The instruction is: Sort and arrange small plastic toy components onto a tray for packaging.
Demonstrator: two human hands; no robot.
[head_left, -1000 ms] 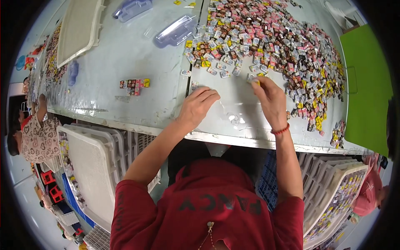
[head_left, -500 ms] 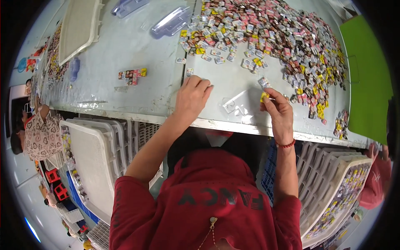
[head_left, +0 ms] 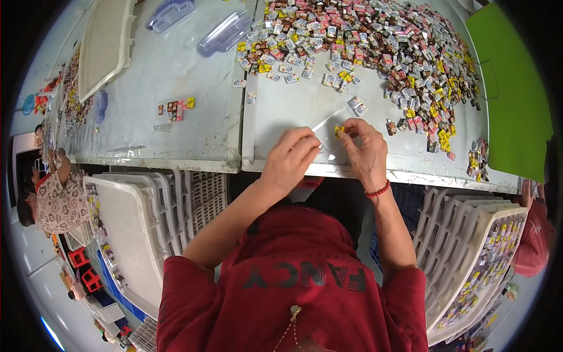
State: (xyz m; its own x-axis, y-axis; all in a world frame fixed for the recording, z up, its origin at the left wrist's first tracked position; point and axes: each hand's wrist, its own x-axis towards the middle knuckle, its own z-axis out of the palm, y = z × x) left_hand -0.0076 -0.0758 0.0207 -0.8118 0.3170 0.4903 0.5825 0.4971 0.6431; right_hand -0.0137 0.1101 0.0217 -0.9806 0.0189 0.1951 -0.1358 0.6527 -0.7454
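Pale and broad, the table (head_left: 199, 76) runs across the room, with a green panel (head_left: 510, 88) at its right end and trays (head_left: 120, 214) stacked below its front edge. One co-worker (head_left: 58, 199) in a patterned garment is at the far left; another (head_left: 532, 246), in red, is at the far right. Small coloured pieces lie heaped in a wide pile (head_left: 375, 35) on the right part of the table. Left of the seam, a small cluster (head_left: 175, 110) of them lies apart, with purple shells (head_left: 226, 33) farther back.

Near the front edge, the right hand (head_left: 365, 146) pinches a yellow piece (head_left: 339, 130) between thumb and fingers. Facing it, the left hand (head_left: 291, 157) has its fingers curled and tips drawn together beside clear plastic (head_left: 330, 119); whether it grips this, I cannot tell. Just beyond the right hand, a pair of whitish pieces (head_left: 356, 105) lies on the table.
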